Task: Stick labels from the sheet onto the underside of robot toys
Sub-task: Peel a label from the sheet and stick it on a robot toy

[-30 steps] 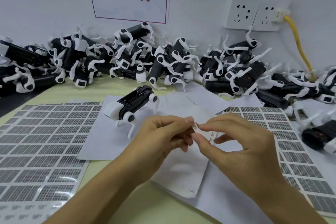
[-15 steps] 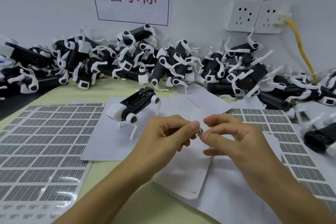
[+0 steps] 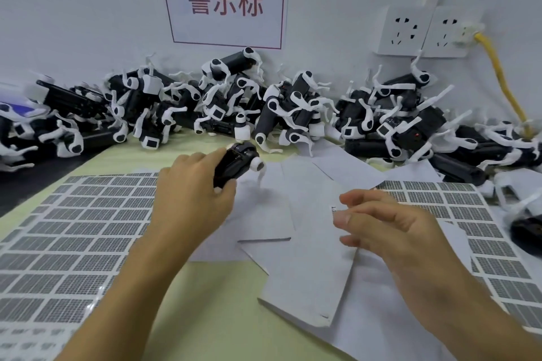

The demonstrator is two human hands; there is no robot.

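My left hand (image 3: 190, 199) grips a black robot toy with white legs (image 3: 239, 163), tilted on the white paper at mid-table. My right hand (image 3: 390, 228) hovers to the right of it over the papers. Its thumb and forefinger pinch a small white label (image 3: 333, 209), which is blurred and mostly hidden by the fingertips. A label sheet (image 3: 67, 231) with rows of grey printed labels lies at the left. A second label sheet (image 3: 457, 202) lies at the right, partly under my right hand.
A long pile of black-and-white robot toys (image 3: 293, 105) lines the wall at the back. Loose white backing papers (image 3: 311, 258) overlap in the middle of the yellow-green table. Wall sockets (image 3: 422, 32) with a yellow cable (image 3: 501, 76) sit at the back right, and a sign (image 3: 225, 0) hangs above.
My left hand let go of the label and reached forward to grip the standing robot toy, tilting it. My right hand kept the label and drew slightly right.
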